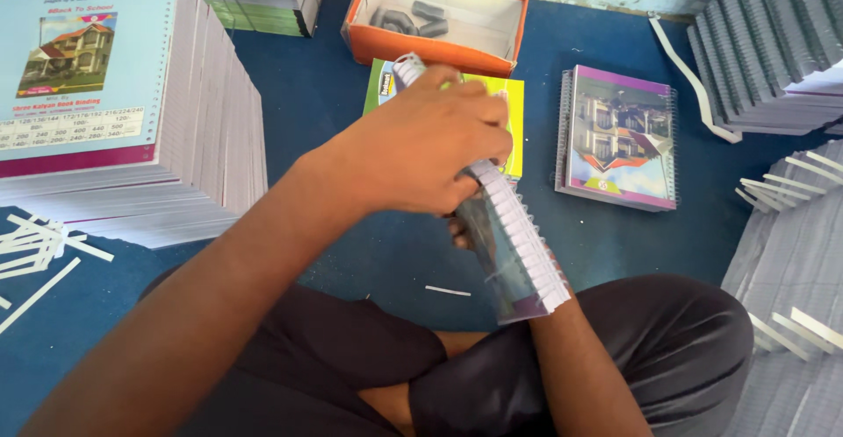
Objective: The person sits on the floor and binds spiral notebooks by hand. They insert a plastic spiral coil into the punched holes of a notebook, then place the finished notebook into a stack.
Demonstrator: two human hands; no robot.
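Head camera: I see my left hand (pixel 413 147) clamped over the wire-bound spine of a notebook (pixel 514 257) held above my lap, my right hand (pixel 458 231) gripping beneath; it looks light, bendy, best held by its spine.

Tilted spiral-bound notebook (pixel 514 248), glossy cover

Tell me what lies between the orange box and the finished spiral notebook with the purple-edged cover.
In the head view, only bare blue floor separates the orange box from the purple-edged notebook; nothing lies in that gap.
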